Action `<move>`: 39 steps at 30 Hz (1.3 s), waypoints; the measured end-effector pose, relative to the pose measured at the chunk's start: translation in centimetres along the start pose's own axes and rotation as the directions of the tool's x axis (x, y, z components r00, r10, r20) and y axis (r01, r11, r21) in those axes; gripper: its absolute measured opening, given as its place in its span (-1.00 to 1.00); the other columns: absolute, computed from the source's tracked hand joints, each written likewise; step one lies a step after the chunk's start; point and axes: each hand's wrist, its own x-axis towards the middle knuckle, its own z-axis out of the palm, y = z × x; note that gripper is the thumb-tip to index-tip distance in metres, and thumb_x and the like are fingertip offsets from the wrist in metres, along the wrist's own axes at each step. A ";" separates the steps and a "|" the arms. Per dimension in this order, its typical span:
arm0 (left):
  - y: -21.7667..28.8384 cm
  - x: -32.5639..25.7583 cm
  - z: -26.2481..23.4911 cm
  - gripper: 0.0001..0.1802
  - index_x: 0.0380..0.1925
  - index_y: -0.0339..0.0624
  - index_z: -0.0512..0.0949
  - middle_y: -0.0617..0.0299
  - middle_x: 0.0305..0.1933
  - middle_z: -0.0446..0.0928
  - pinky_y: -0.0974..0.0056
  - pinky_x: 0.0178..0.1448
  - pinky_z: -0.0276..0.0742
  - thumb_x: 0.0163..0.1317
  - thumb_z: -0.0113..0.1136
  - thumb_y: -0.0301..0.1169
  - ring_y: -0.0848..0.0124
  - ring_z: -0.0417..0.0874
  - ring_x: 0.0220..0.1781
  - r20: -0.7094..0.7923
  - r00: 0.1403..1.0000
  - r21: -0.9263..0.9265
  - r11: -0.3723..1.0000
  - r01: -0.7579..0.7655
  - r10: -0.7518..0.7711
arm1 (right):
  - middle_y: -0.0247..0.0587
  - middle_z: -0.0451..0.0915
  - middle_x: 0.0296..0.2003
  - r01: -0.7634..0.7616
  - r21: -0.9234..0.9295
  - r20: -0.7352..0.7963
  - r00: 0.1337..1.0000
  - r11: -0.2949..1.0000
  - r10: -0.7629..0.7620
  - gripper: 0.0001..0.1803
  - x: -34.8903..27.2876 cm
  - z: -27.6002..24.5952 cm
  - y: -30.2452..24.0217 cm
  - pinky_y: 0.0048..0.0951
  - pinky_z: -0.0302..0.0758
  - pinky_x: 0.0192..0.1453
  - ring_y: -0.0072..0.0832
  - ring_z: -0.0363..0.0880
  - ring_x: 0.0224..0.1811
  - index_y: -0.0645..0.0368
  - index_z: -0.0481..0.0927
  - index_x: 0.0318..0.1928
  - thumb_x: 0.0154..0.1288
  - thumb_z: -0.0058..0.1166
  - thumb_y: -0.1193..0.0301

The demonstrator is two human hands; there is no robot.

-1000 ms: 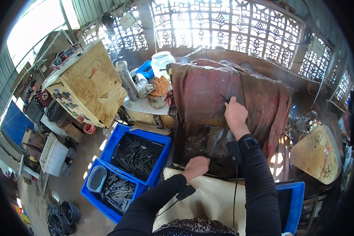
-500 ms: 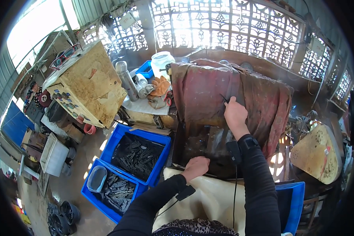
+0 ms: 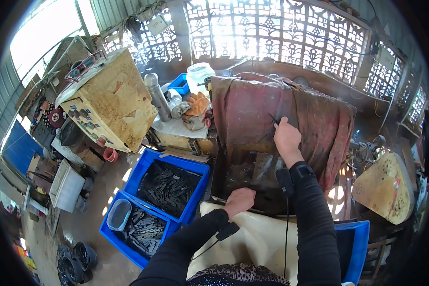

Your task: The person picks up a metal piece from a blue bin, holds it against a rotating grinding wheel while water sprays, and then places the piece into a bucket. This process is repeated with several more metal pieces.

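My right hand (image 3: 287, 138) is raised on a dirty reddish cloth (image 3: 252, 114) draped over a machine, its fingers pinching a thin dark piece against the cloth. My left hand (image 3: 240, 200) rests with curled fingers at the near edge of the dark work surface (image 3: 243, 176), just above a cream-coloured sheet (image 3: 257, 238) over my lap. Whether the left hand holds anything is hidden. Both forearms wear black sleeves, with a small black device and cable on each.
Two blue crates (image 3: 169, 186) (image 3: 138, 229) of dark metal pieces stand at my left, the nearer one holding a clear tub (image 3: 118, 214). Another blue crate (image 3: 352, 248) is at my right. A yellowed cabinet (image 3: 107, 102), a metal flask (image 3: 156, 95), a white jar (image 3: 199, 76) and orange gloves (image 3: 198, 102) lie behind.
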 end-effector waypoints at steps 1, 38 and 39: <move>0.0 -0.1 -0.1 -0.77 -0.41 -0.20 0.64 -0.09 -0.30 0.63 0.00 -0.04 0.58 0.18 -0.04 -0.43 -0.01 0.66 -0.15 -0.001 1.000 0.005 1.000 0.011 -0.011 | 0.13 0.65 -0.39 0.010 0.000 -0.011 1.000 1.000 -0.010 -0.69 0.0 0.2 -0.1 0.08 0.55 -0.20 0.10 0.66 -0.27 0.19 0.38 -0.18 0.38 0.01 0.18; -5.0 5.5 2.3 -0.83 -0.41 -0.17 0.69 -0.09 -0.24 0.65 0.00 -0.02 0.58 0.11 0.11 -0.45 -0.03 0.66 -0.11 0.015 0.981 0.317 0.930 -0.186 0.191 | -0.19 0.56 -0.49 0.347 0.377 0.304 0.829 0.859 -0.469 -0.63 -33.0 -5.4 6.5 -0.14 0.51 -0.41 -0.09 0.60 -0.49 0.05 0.48 -0.03 0.10 0.18 0.40; -5.3 5.9 2.6 -0.83 -0.41 -0.17 0.69 -0.09 -0.24 0.65 0.00 -0.02 0.58 0.11 0.11 -0.45 -0.03 0.66 -0.11 0.020 0.980 0.315 0.929 -0.193 0.197 | -0.19 0.56 -0.49 0.341 0.375 0.305 0.832 0.862 -0.462 -0.63 -33.0 -5.2 6.6 -0.14 0.51 -0.41 -0.09 0.60 -0.49 0.05 0.48 -0.03 0.10 0.18 0.40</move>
